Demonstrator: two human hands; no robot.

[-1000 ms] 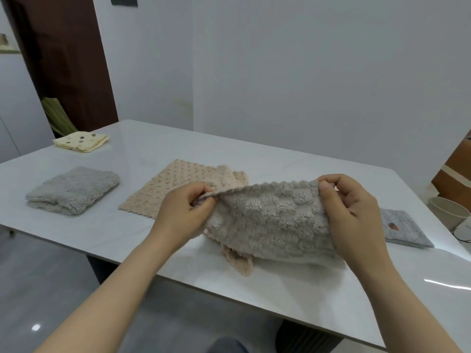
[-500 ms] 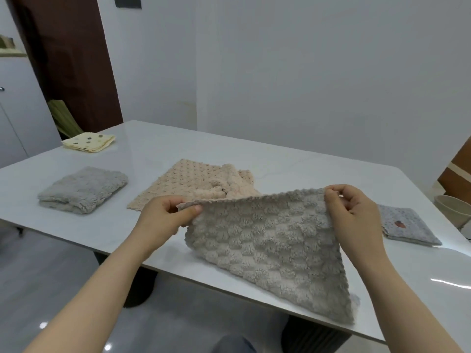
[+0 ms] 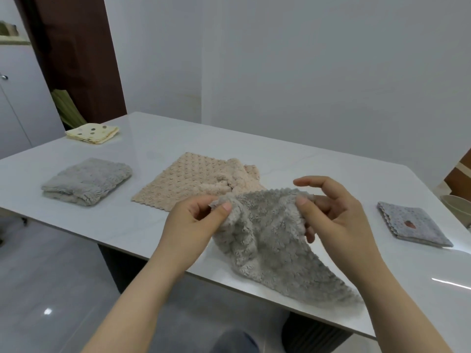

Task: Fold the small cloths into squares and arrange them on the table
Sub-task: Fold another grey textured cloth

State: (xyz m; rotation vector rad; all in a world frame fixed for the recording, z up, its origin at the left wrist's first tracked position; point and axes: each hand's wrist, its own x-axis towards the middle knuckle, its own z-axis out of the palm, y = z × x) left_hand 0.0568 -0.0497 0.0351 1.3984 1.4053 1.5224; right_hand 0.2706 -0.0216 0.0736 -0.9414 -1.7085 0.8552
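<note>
Fluffy grey-beige cloth held above the white table edge: left hand pinches one top corner, thumb over fingers; right hand pinches the other, index finger raised, remainder hanging diagonally.

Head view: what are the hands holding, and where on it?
The grey textured cloth, pinched along its upper edge: left hand at the left end, right hand at the right end.
</note>
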